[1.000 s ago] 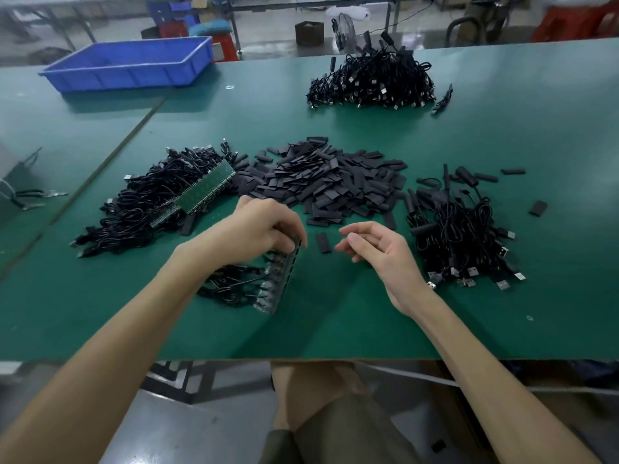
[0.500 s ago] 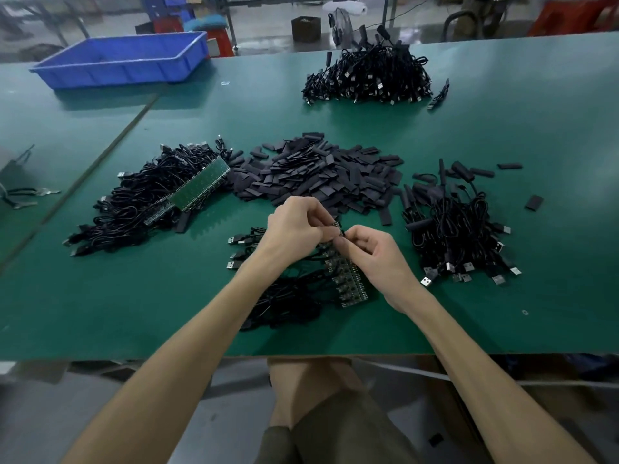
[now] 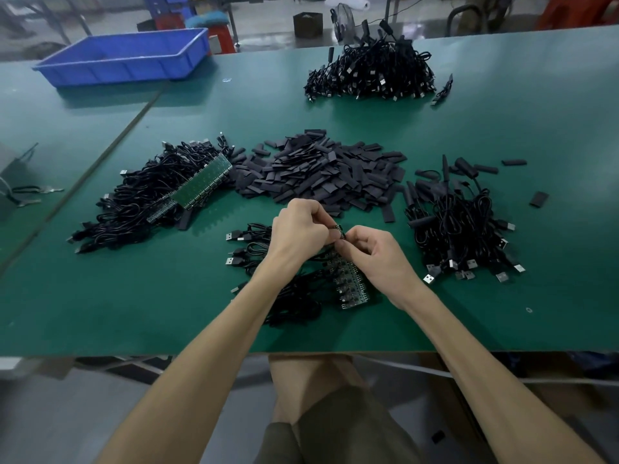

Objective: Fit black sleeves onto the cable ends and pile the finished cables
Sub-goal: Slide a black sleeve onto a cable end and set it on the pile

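1. While they are working close together over the bench, the left hand and right hand are both pinching one cable end, fingers curled.
2. Beneath them, a board strip with cables attached is lying on the bench.
3. Just beyond, sleeves are lying heaped.
4. To the right, sleeved cables are sitting piled.

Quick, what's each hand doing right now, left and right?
Left hand: closed, pinching the top end of the narrow green circuit-board strip.
Right hand: closed, pinching that same end.
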`<state>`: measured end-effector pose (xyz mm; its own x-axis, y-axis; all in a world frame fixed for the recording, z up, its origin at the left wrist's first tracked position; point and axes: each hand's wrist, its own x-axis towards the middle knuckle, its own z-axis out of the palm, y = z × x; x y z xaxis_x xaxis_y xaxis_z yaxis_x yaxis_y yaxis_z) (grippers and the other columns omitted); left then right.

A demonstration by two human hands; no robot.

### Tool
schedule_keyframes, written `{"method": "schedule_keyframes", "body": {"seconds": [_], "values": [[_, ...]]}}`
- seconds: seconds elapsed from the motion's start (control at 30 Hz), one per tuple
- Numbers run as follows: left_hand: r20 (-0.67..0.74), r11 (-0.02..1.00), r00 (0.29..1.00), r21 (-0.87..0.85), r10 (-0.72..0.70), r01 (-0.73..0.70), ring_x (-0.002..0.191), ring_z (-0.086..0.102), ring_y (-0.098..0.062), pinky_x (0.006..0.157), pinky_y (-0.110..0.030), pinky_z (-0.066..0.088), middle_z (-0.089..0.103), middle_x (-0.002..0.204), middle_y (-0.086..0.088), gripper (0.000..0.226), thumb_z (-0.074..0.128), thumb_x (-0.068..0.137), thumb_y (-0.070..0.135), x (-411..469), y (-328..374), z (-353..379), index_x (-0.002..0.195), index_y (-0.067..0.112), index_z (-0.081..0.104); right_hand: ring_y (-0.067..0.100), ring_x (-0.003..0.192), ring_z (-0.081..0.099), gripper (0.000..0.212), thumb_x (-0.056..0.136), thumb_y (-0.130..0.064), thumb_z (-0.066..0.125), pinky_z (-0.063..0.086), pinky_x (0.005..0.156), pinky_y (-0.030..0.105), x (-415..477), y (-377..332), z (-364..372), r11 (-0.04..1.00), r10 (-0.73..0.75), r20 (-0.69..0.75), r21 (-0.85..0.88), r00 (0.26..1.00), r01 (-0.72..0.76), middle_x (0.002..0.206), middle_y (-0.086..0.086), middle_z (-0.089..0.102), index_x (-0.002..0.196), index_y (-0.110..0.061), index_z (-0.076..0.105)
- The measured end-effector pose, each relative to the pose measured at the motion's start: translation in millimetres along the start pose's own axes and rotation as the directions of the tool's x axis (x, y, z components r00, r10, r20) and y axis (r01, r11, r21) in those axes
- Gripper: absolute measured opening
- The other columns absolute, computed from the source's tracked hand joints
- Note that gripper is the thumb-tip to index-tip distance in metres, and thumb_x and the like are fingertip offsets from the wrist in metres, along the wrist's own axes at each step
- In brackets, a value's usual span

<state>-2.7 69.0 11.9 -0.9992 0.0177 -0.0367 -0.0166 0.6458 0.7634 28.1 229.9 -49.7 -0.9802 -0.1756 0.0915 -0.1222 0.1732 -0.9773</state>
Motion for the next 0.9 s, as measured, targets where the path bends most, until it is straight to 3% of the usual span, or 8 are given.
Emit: {"method": "schedule_keyframes", "body": {"seconds": [0.1,0.23,0.3,0.43,0.53,0.63,0.73,0.9], "values": [[-0.019,1.0,1.0,-0.004,0.001,-0.001,0.072,0.065,-0.008,0.067,-0.027,0.05,0.067,0.066,0.013,0.026,0.08,0.077,0.006,-2.4,-1.6,4.1,0.067,0.027,0.067,0.02,0.07,0.05,0.018,0.1,-0.023,0.069,0.039,0.069,0.038,-0.1,-0.6,0.6,1.0,-0.006,-0.006,-0.026,1.0,0.006,0.074,0.02,0.065,0.089,-0.008,0.071],[-0.072,0.999,0.996,-0.003,0.052,-0.052,0.073,0.066,-0.01,0.07,-0.032,0.057,0.069,0.07,0.011,0.026,0.08,0.077,0.005,-7.1,-6.1,7.3,0.069,0.026,0.067,0.03,0.067,0.052,0.022,0.1,-0.027,0.069,0.039,0.072,0.04,0.4,-2.2,1.5,0.998,-0.011,-0.009,-0.06,1.0,0.011,0.083,0.032,0.067,0.093,-0.006,0.074],[-0.089,0.995,0.993,-0.055,0.079,-0.085,0.069,0.065,-0.002,0.067,-0.027,0.055,0.069,0.07,0.012,0.024,0.082,0.079,0.007,-6.8,-7.5,2.9,0.073,0.025,0.068,0.032,0.074,0.064,0.024,0.1,-0.029,0.069,0.046,0.075,0.039,0.2,-4.9,4.5,0.998,-0.019,-0.029,-0.054,0.999,0.018,0.085,0.023,0.073,0.097,-0.006,0.075],[-0.194,0.97,0.969,-0.155,0.156,-0.188,0.067,0.061,0.002,0.066,-0.012,0.046,0.07,0.076,0.01,0.017,0.083,0.082,0.011,-6.1,7.3,-15.8,0.08,0.022,0.07,-0.004,0.067,0.061,0.024,0.099,-0.042,0.066,0.042,0.066,0.013,-0.7,-11.1,9.1,0.986,-0.048,0.013,-0.162,0.999,0.049,0.071,-0.021,0.069,0.092,-0.02,0.074],[-0.202,0.893,0.935,-0.293,0.292,-0.342,0.072,0.063,-0.009,0.072,-0.02,0.052,0.073,0.083,-0.002,0.011,0.081,0.083,0.009,-10.2,29.3,-35.7,0.09,0.01,0.072,0.008,0.065,0.049,0.048,0.096,-0.056,0.059,0.039,0.063,0.026,-1.4,-7.3,12.2,0.955,-0.088,0.068,-0.28,0.994,0.103,0.071,-0.005,0.059,0.095,-0.01,0.073],[-0.178,0.687,0.893,-0.583,0.413,-0.434,0.082,0.062,-0.016,0.08,-0.024,0.053,0.07,0.087,-0.002,0.011,0.076,0.085,0.003,-14.6,48.1,-49.3,0.093,0.008,0.07,0.008,0.079,0.047,0.065,0.092,-0.058,0.06,0.04,0.074,0.026,4.1,-5.9,14.6,0.928,-0.015,0.04,-0.372,0.999,0.029,0.091,-0.008,0.051,0.138,-0.013,0.063],[-0.14,0.581,0.888,-0.709,0.438,-0.399,0.086,0.045,-0.024,0.082,-0.022,0.046,0.061,0.087,-0.003,0.01,0.073,0.088,0.002,-13.1,58.6,-47.4,0.092,0.01,0.068,0.006,0.096,0.049,0.086,0.084,-0.057,0.067,0.043,0.076,0.014,5.9,-10.5,13.2,0.974,0.002,-0.049,-0.228,0.999,-0.013,0.119,-0.008,0.046,0.157,-0.021,0.039],[-0.044,0.573,0.915,-0.767,0.402,-0.288,0.074,0.058,-0.022,0.075,-0.031,0.05,0.062,0.085,-0.01,0.006,0.067,0.093,0.004,-11.5,50.8,-31.0,0.099,0.002,0.065,0.004,0.122,0.047,0.08,0.086,-0.057,0.064,0.047,0.091,0.013,-1.1,-10.5,7.0,0.992,-0.126,-0.184,-0.022,0.975,0.124,0.138,-0.002,0.038,0.155,-0.024,0.039]]}}
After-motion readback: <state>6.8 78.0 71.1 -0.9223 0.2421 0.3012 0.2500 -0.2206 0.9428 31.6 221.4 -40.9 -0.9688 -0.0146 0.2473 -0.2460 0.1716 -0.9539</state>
